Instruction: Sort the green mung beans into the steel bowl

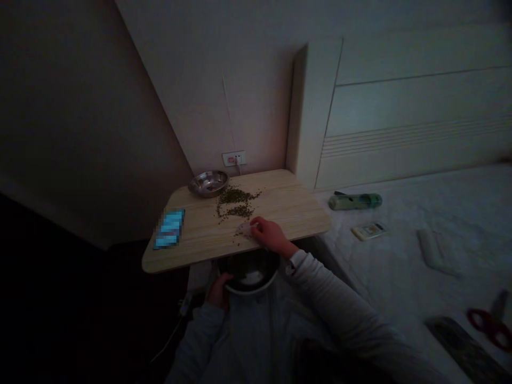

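My right hand (269,234) rests on the near part of a small wooden table (296,208), fingers curled over a pale small thing (243,229) I cannot name. A scatter of small dark green beans (236,201) lies just beyond it. My left hand (219,290) grips the rim of a metal bowl (251,273) held below the table's front edge. A second metal bowl (208,183) stands at the table's back left.
A phone (170,228) with a lit blue screen lies on the table's left. A wall socket (234,158) sits behind the table. On the bed to the right lie a green bottle (355,201), a remote (369,231) and red scissors (488,325).
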